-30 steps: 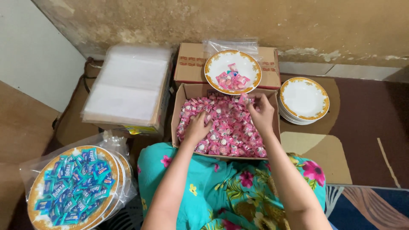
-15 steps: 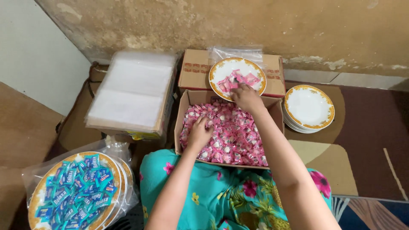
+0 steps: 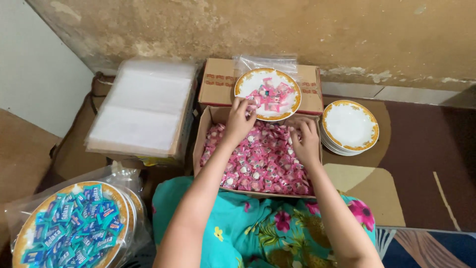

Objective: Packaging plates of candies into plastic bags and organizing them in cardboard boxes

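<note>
Head view is looking straight down, and the person is sitting with an open cardboard box [image 3: 210,130] of pink wrapped candies [image 3: 263,161] at their lap. The left hand [image 3: 240,118] is hovering at the near rim of the gold-rimmed plate [image 3: 250,79], fingers curled and pinched together; it is probably carrying a few pink candies, though I cannot tell for sure what is inside the grip. The right hand [image 3: 303,141] is lying down in the box, fingers loosely bent and raking through the sweets, not visibly closed on any one piece.

By the look of it, the step in hand is loading the plate: a small heap of pink wrappers is already sitting on it, with plenty of bare white showing. The next move is calling for a short lift over the box's far flap, and a gentle release so nothing is skidding off the rim.

Around them, a stack of empty plates [image 3: 350,125] is waiting just right of the box, a pile of clear plastic bags [image 3: 144,104] is resting on the left, and a bagged plate of blue candies [image 3: 69,226] is sitting at lower left. Another clear bag [image 3: 267,62] is lying behind the plate, which is perched on a closed carton [image 3: 218,84].
</note>
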